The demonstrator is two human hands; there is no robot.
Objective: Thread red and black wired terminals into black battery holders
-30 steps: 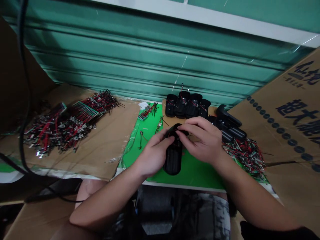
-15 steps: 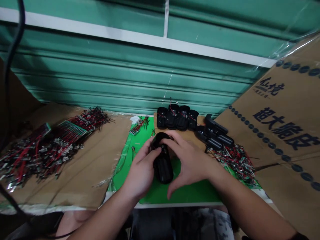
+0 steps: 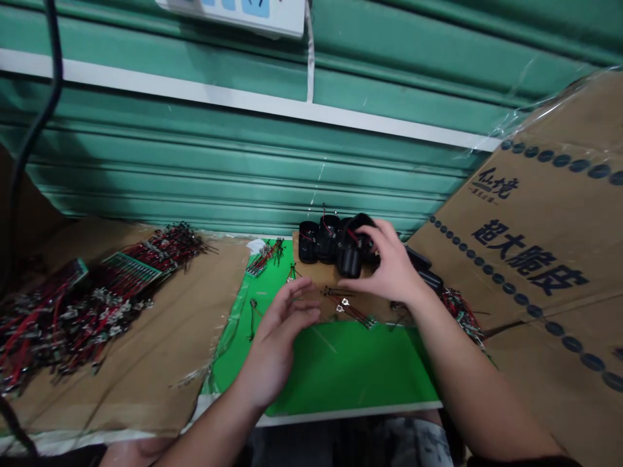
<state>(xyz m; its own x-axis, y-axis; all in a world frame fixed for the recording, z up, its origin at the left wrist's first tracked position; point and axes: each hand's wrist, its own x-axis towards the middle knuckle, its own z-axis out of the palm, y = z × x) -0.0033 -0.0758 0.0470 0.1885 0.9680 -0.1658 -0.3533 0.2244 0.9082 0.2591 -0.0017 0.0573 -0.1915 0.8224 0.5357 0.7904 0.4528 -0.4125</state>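
Observation:
My right hand (image 3: pixel 392 269) is closed around a black plastic housing (image 3: pixel 349 259) with a rounded lower end. It holds this piece in front of several similar black housings (image 3: pixel 308 241) lined up against the wall, partly hiding them. My left hand (image 3: pixel 277 347) holds nothing; its fingers are apart and curve above the green mat (image 3: pixel 355 373). Between the two hands, a small wired circuit board strip (image 3: pixel 360 316) with red and black leads lies on cardboard. A thin dark wired part (image 3: pixel 252 318) rests left of my left hand.
A large heap of red and black wired parts (image 3: pixel 73 324) covers the left cardboard. A smaller bundle (image 3: pixel 265 256) sits at the mat's back corner. At right, more wired parts (image 3: pixel 462 314) lie against a tall cardboard box (image 3: pixel 549 259). A green ribbed wall (image 3: pixel 219 149) closes the back.
My right hand has carried the black housing away from my left hand to the row at the back. The left hand has let go of it. The view has tilted up slightly.

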